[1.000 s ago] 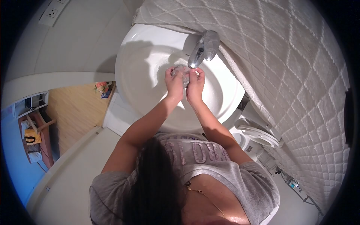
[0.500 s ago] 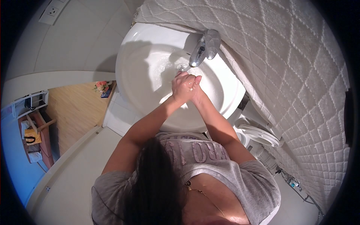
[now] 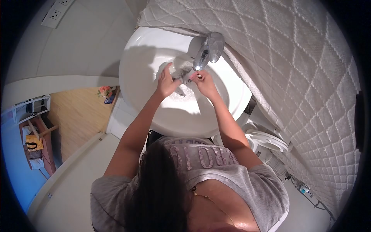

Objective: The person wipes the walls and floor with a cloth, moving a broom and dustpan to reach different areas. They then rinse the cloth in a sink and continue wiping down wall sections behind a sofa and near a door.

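Note:
My left hand point(image 3: 166, 83) is over the white sink basin point(image 3: 133, 83), its thumb and fingers spread apart and holding nothing. To its right, my right hand point(image 3: 204, 84) is just below the spout of the chrome faucet point(image 3: 206, 50), with its fingers curled in. A ring seems to glint on one of those fingers, and no object shows in the hand. The two hands are apart, with a gap between them. Water point(image 3: 184, 92) splashes and ripples on the basin floor beneath them.
A quilted cream cover point(image 3: 286, 58) hangs along the back and right of the sink. A toilet with a raised seat point(image 3: 266, 139) is at the right. A wall outlet point(image 3: 55, 14) is at the upper left; orange flowers point(image 3: 104, 91) are beyond the doorway.
My hands were clasped together below the faucet and have separated. The left moved left with its fingers opening; the right stays near the spout, curled.

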The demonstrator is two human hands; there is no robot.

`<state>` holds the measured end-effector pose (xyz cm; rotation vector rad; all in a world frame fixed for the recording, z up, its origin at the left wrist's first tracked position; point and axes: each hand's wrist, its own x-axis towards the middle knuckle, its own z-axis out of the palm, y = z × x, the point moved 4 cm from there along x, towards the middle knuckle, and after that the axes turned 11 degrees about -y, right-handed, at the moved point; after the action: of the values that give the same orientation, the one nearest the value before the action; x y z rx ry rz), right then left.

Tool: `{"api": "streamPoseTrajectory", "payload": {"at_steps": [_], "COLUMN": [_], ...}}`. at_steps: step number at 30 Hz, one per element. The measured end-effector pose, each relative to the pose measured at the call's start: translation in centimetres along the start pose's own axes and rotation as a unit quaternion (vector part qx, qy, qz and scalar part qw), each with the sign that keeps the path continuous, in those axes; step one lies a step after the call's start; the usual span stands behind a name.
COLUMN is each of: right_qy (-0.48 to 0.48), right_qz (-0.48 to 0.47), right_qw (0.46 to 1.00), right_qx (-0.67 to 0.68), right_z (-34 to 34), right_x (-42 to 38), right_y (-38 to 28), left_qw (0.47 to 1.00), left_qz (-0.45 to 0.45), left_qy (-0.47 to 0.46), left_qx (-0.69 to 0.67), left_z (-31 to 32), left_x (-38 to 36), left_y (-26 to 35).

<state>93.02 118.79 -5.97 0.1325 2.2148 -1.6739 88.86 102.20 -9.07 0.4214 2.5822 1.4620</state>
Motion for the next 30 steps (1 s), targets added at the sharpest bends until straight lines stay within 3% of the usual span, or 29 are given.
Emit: {"api": "streamPoseTrajectory", "payload": {"at_steps": [1,3,4,5,6,8,11,13,14,17,18,19,20,22,24,27,28,30], "right_qy": [0.009,-0.043,-0.07,-0.038,-0.007,0.016,-0.062,-0.055,-0.054,0.056,0.081,0.097,0.115,0.141,0.16,0.22,0.222,0.224], "right_qz": [-0.003,0.008,0.012,-0.022,-0.056,-0.096,0.058,0.072,0.08,-0.047,-0.111,-0.152,-0.168,-0.172,-0.151,-0.147,-0.136,-0.115], "right_qw": [1.0,0.999,0.996,0.996,0.993,0.992,0.996,0.996,0.995,0.981,0.971,0.979,0.979,0.968,0.963,0.924,0.914,0.889], "right_qx": [-0.025,0.031,0.057,0.083,0.108,0.084,-0.033,0.011,0.033,0.182,0.195,0.097,-0.001,-0.117,-0.153,-0.275,-0.312,-0.382], "right_z": [-0.3,0.3,0.8,1.2,1.8,1.8,2.1,1.2,1.1,3.1,3.7,4.7,6.3,7.1,6.5,2.8,1.8,0.7], "right_x": [-0.2,-0.3,-0.3,0.1,0.5,0.0,-0.3,-0.3,-0.2,1.1,-0.3,-0.1,-0.3,-0.7,-0.6,0.7,0.2,-0.8], "right_y": [-1.2,-2.9,-3.4,-2.9,-2.0,-2.5,-0.4,0.3,0.7,1.7,-4.0,-4.1,-4.8,-5.2,-4.7,-0.1,-0.2,-1.6], "left_qw": [0.997,0.99,0.979,0.958,0.966,0.966,0.932,0.869,0.856,0.78,0.725,0.68,0.752,0.765,0.686,0.729,0.72,0.914], "left_qz": [0.044,0.023,-0.042,-0.106,-0.103,-0.09,-0.081,-0.102,-0.165,-0.291,-0.299,-0.353,-0.168,-0.046,-0.187,-0.356,-0.338,-0.242], "left_qy": [-0.036,-0.137,-0.197,-0.255,-0.231,-0.16,-0.12,-0.068,-0.042,-0.035,-0.101,-0.159,-0.173,-0.138,-0.057,-0.134,-0.142,-0.183], "left_qx": [0.047,0.037,-0.02,-0.077,-0.058,-0.182,-0.331,-0.479,-0.489,-0.553,-0.612,-0.623,-0.614,-0.627,-0.701,-0.568,-0.59,-0.269], "left_z": [-0.1,-0.7,-0.9,-0.9,-1.3,-2.3,-4.6,-4.8,-5.0,-1.8,0.3,3.5,4.5,4.6,3.8,3.0,2.8,1.1], "left_x": [-0.5,-0.4,0.0,0.1,0.6,1.3,1.5,1.4,1.1,0.0,-0.4,-0.7,-1.0,-2.3,-2.9,-1.3,-1.4,-0.8], "left_y": [0.9,3.2,4.1,4.5,4.5,4.5,5.1,3.7,2.5,-0.6,-0.7,-5.2,-5.8,-3.8,0.4,1.0,-0.3,-3.5]}}
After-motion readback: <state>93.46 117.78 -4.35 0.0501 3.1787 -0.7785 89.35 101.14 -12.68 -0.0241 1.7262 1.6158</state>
